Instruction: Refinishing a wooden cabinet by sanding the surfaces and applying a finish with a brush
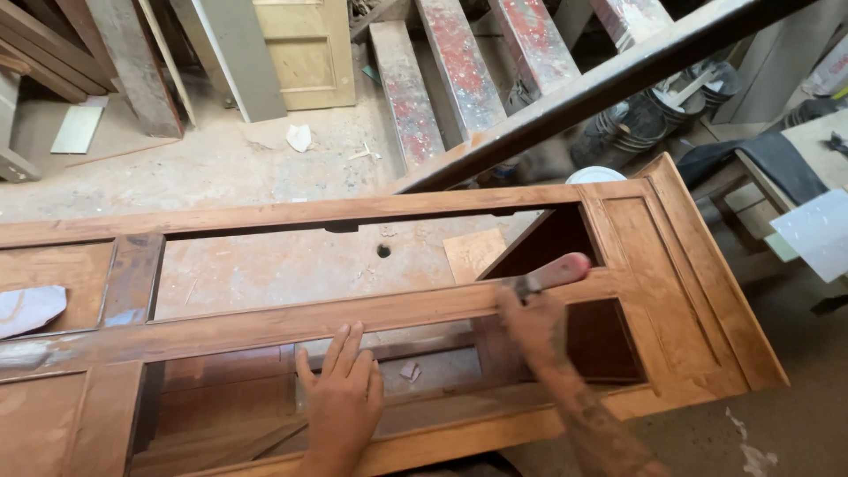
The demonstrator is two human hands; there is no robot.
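Closest to you, bottom centre of the frame, your left hand (343, 399) lies flat on the door frame (371, 309), fingers straight, close together and pointing up the picture, palm pressing down, gripping nothing. The frame lies flat across the whole middle of the shot, running from the left edge to the right, with open panels showing the dusty floor (221, 159) underneath.

Your right hand (533, 320) sits just right of centre, forearm coming up from the bottom right, wrist cocked, grip closed around a tool with a reddish handle (558, 270). The handle sticks out toward the upper right; the working end is hidden behind your hand, so I can't tell what's touching the wood.

Stuff that could bite you, as I see it:
- The tool is working the middle rail right beside an open panel. If it skids off the edge, your hand would drop into the gap.
- Your left fingers rest on the same rail as the tool, not far apart. A slip toward the left would head for them.
- The frame has only that flat palm holding it that I can see, so a hard push might shift it.
- That dark beam (618, 79) crossing the upper right hangs near your head line.
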